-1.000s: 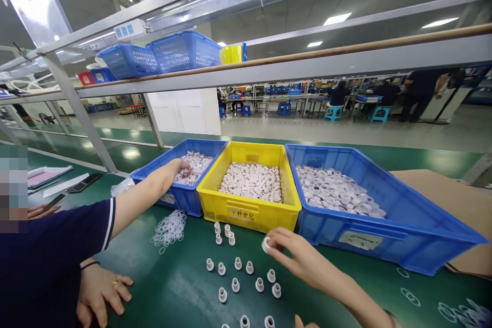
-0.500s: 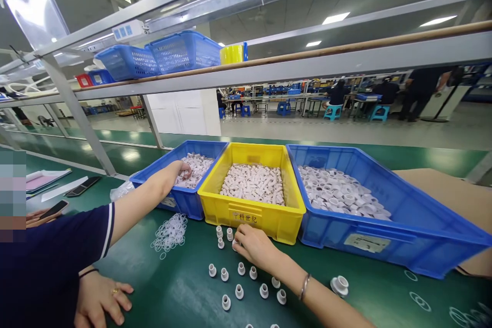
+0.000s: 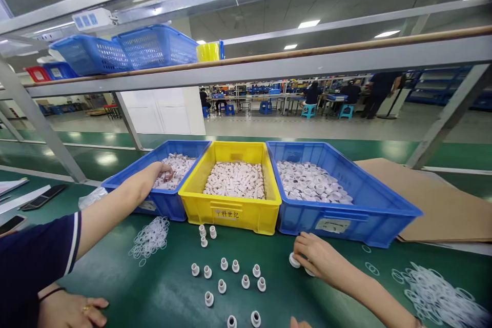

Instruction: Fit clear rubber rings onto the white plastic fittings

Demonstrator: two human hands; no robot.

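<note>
My right hand is over the green table in front of the right blue bin, its fingers closed at a round white part. Another white piece shows beneath the fingers. Only fingertips of my left hand show at the bottom edge; its grip is hidden. Several small white flanged parts stand on the table left of my right hand. Three more are grouped by the yellow bin, which holds small white pieces.
A co-worker's hand reaches into the left blue bin; their other hand rests on the table. Clear rings lie in piles at left and right. Cardboard lies behind the right bin.
The view has turned to the right. My right hand has moved right, away from the small parts by the yellow bin, to the larger round part. Fingertips of my left hand have appeared.
</note>
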